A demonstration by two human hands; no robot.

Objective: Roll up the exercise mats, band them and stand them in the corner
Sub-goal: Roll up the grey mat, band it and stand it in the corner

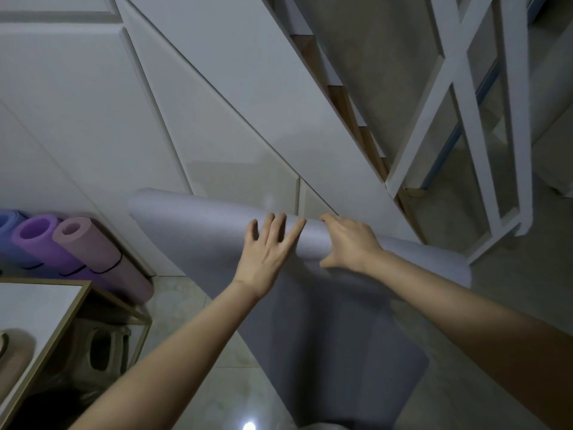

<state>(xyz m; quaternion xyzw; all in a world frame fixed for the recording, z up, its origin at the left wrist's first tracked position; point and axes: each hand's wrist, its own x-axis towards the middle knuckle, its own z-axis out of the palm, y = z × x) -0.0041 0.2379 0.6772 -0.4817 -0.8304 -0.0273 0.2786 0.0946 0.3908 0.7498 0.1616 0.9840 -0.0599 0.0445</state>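
A grey exercise mat (pixel 198 231) lies partly rolled on the floor, its roll running from left to lower right and its flat tail reaching toward me. My left hand (pixel 268 249) presses flat on top of the roll with straight, spread fingers. My right hand (pixel 348 243) grips the roll beside it, fingers curled over the far side and thumb under the near side. Three rolled mats stand against the wall at the left: a blue one (pixel 7 225), a purple one (pixel 40 243) and a pink one (pixel 99 252), the purple and pink with black bands.
A white panelled staircase wall (pixel 217 119) rises just behind the roll. A white railing frame (pixel 465 119) stands at the right. A white table with a gold rim (pixel 62 315) fills the lower left, a stool beneath it. The tiled floor is glossy.
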